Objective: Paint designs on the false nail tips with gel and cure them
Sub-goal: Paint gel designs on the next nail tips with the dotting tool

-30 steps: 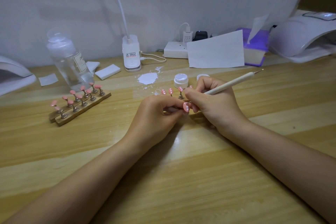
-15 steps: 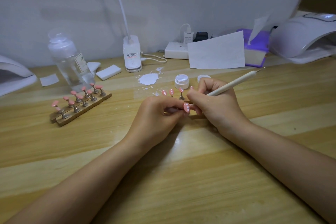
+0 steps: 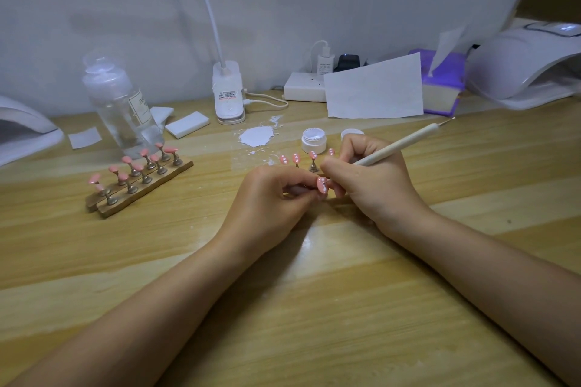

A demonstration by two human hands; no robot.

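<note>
**Dots on a pink nail**

The left hand (image 3: 276, 195) pinches a pink nail (image 3: 322, 184) at table center. The right hand (image 3: 374, 179) grips a pen (image 3: 399, 146). At 12 o'clock, an open jar (image 3: 313, 140) holds white gel.

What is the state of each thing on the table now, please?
left hand: pinches the stand of a nail tip.
right hand: grips the dotting pen.
dotting pen: tilted, working end hidden at the fingers.
held nail tip: pink, white dots on it.
gel jar: open, lid off.
wooden rack: holds plain pink tips.
clear bottle: upright, capped.
</note>
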